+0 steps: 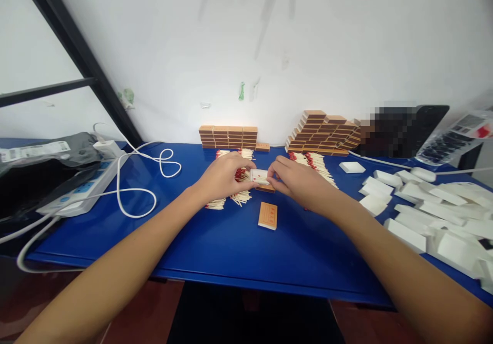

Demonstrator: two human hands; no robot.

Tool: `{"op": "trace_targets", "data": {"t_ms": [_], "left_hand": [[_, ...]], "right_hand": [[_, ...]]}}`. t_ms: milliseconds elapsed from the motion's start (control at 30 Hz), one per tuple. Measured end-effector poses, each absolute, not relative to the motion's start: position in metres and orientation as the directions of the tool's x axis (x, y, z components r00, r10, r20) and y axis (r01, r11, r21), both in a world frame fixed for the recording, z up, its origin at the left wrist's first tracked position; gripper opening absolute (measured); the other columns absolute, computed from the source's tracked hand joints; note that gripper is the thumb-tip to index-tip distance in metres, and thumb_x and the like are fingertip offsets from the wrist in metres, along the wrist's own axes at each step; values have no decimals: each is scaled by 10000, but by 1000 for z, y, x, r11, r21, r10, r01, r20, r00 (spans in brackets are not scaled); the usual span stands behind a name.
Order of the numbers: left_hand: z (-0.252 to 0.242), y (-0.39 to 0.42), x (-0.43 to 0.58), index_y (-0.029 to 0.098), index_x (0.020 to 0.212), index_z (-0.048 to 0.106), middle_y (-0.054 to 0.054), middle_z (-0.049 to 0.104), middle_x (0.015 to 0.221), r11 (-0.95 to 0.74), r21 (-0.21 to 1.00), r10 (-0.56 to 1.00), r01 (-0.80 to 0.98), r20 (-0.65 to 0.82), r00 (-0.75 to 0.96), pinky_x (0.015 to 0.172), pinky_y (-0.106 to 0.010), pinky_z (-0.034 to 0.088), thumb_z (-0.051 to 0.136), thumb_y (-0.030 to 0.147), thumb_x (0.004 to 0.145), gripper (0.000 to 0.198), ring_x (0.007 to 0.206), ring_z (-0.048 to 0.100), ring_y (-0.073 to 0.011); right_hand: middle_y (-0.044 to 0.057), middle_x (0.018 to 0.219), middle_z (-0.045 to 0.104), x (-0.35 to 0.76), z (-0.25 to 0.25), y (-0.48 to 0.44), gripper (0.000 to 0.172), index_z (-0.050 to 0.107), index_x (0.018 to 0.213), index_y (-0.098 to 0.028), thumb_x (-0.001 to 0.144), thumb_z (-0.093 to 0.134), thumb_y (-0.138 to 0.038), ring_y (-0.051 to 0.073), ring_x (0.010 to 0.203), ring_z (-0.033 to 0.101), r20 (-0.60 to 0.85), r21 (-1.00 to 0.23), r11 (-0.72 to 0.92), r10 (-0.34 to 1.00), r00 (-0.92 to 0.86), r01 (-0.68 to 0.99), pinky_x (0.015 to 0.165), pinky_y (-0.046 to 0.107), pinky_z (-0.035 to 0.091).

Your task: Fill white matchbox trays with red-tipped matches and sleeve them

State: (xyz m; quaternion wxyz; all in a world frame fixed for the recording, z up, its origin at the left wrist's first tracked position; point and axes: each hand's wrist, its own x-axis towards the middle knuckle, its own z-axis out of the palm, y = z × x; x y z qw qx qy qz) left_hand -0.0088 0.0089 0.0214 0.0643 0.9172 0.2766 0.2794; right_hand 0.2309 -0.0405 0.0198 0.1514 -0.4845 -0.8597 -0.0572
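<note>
Between my hands is a small white tray [259, 175] with a few matches in it. My left hand [230, 173] pinches the tray's left end, and red-tipped matches lie beside its fingers. At the tray's right end, my right hand [291, 177] has its thumb and fingertips close together on a match or the tray's edge; which one is too small to tell. An orange matchbox [265, 188] lies partly hidden under the tray. Nearer me, another orange matchbox [267, 215] rests flat. Piles of matches lie left [215, 204] and right [321, 167].
Stacked matchboxes stand along the wall at left [228, 137] and right [321, 134]. Many white trays [442, 213] cover the table's right side. A phone [433, 123] leans at the back. A power strip [87, 185] and white cables [134, 214] lie left.
</note>
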Motion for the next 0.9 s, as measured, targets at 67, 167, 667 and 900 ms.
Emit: {"op": "trace_targets", "data": {"t_ms": [67, 167, 667, 900], "left_hand": [[22, 9, -9, 209, 1078, 764, -65, 785, 1018, -836, 277, 548, 474, 478, 687, 834, -373, 517, 818, 411, 869, 295, 957, 693, -251], [22, 10, -10, 213, 1071, 769, -67, 787, 1000, -833, 281, 551, 476, 485, 679, 816, -367, 514, 808, 470, 875, 326, 949, 692, -250], [21, 16, -13, 230, 1096, 789, -35, 820, 1065, -835, 280, 549, 473, 485, 681, 811, -336, 530, 928, 394, 762, 398, 956, 744, -239], [21, 15, -11, 214, 1078, 793, -39, 826, 1060, -845, 300, 534, 442, 493, 687, 816, -324, 536, 944, 418, 726, 434, 951, 765, -244]], "right_hand": [[64, 966, 618, 231, 20, -41, 126, 602, 938, -188, 1038, 535, -226, 195, 786, 612, 296, -74, 529, 821, -488, 846, 646, 304, 395], [66, 995, 625, 231, 20, -41, 126, 602, 979, -191, 1055, 515, -242, 197, 794, 621, 274, -143, 524, 836, -475, 840, 664, 307, 410], [72, 1006, 627, 234, 26, -42, 110, 602, 975, -200, 1040, 539, -263, 221, 837, 585, 371, -229, 520, 828, -420, 823, 703, 339, 413], [62, 988, 634, 231, 23, -45, 109, 645, 987, -193, 1028, 560, -247, 205, 803, 586, 371, -185, 513, 826, -424, 838, 670, 328, 388]]}}
